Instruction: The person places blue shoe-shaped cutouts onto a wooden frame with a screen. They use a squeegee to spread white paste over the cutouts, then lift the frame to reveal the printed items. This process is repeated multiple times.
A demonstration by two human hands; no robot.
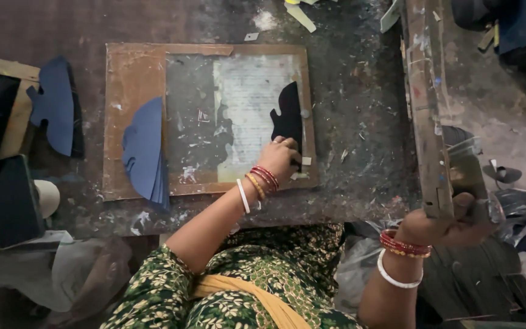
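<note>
On the far left of my dusty, paint-flecked grey worktop [348, 97] a dark smartphone [11, 201] lies by a navy cut-out piece [55, 109] resting on a cardboard edge. Next comes a worn brown cardboard pasting board [135, 73] with a smeared pale sheet in its middle, and a fanned stack of blue curved cut pieces [146, 153] overlaps its left side. Further right, my left hand [280, 157], bangles at the wrist, presses its fingertips down on the lower end of a black shaped cut-out [288, 117] lying flat on the board's right part; the fingers are curled, pinning rather than grasping. To do this well I judge the piece should stay flat and steady, held near its edge so the rest stays clear. At far right, my right hand [452, 222] is closed around the lower end of a long, paint-spattered wooden plank [424, 109] standing along the worktop's edge. Beyond it lie rough floor and plastic scraps.
</note>
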